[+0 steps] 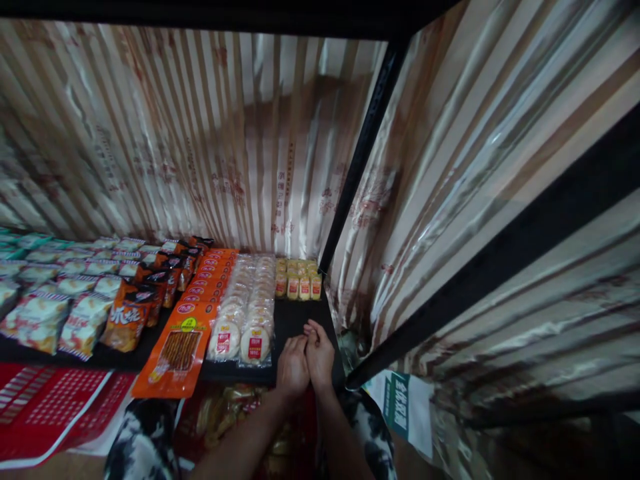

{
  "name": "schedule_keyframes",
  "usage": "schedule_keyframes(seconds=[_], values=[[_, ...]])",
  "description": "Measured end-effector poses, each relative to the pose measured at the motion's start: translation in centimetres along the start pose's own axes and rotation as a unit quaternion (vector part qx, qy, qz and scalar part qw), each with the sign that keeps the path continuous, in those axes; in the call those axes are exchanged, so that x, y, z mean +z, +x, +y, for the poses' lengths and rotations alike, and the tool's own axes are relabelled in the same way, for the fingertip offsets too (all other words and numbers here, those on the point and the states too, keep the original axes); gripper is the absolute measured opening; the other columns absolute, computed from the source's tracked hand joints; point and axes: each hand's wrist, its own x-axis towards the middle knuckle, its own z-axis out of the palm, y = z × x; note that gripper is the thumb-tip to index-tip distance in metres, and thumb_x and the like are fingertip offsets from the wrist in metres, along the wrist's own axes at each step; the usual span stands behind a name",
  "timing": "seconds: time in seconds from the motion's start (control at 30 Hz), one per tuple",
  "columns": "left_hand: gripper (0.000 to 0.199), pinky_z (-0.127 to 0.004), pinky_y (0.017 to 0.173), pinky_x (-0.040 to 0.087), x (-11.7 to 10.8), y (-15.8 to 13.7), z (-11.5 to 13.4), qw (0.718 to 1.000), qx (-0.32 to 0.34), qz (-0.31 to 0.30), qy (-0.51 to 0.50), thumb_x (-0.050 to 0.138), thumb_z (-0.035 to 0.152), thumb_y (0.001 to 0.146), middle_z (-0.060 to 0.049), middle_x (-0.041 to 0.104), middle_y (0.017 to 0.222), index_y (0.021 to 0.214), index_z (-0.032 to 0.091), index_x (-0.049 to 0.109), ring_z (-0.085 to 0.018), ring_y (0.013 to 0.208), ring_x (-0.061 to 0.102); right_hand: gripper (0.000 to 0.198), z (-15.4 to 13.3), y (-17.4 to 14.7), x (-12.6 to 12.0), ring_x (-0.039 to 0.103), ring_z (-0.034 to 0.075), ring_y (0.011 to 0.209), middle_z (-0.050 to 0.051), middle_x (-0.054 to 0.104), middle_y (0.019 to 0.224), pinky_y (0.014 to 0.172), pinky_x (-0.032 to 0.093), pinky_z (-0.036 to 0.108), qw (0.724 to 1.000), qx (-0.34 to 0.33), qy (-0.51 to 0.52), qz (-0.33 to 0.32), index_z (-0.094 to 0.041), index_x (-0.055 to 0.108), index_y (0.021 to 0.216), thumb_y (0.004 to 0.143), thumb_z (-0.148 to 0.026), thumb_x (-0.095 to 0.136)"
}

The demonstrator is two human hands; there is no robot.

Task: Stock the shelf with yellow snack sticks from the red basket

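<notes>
Both hands are together over the right end of a black shelf. My left hand is closed, its fingers curled against the other hand. My right hand is closed too, with bent fingers touching the left. Whatever lies between them, if anything, is hidden. Beyond the fingers, small yellow-wrapped packets with red-and-white labels stand in a block at the shelf's back corner. Left of my hands run two rows of round white cakes in clear wrappers. Beside those, orange snack pouches overlap in a line, the front one jutting over the edge.
Orange-and-black bags and white snack bags fill the shelf's left part. Below are a red basket and gold-wrapped goods. A black post rises at the back corner, and a dark bar slants along the right. Shiny striped curtain hangs behind.
</notes>
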Motion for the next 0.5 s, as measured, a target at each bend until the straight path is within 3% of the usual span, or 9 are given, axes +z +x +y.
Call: schedule_keyframes(seconds=[0.3,0.5], values=[[0.031,-0.032,0.081,0.045,-1.2,-6.0,-1.4,0.999,0.033,0.025,-0.002,0.035,0.017,0.082,-0.010,0.062,0.094,0.104,0.013,0.057,-0.020,0.088,0.054,0.035,-0.1,-6.7,0.0,0.064,0.018,0.076,0.008,0.068,0.085,0.071,0.050,0.030,1.000,-0.009,0.009,-0.024,-0.016,0.060,0.098,0.080,-0.032,0.035],[0.026,-0.031,0.080,0.046,-2.1,-9.6,-2.6,0.997,0.002,-0.049,0.062,0.041,0.014,0.079,-0.008,0.061,0.092,0.100,0.015,0.057,-0.019,0.087,0.054,0.032,0.0,-11.0,0.2,0.062,0.018,0.081,0.008,0.067,0.086,0.077,0.047,0.030,0.996,-0.076,-0.038,-0.037,-0.017,0.062,0.091,0.079,-0.025,0.034]])
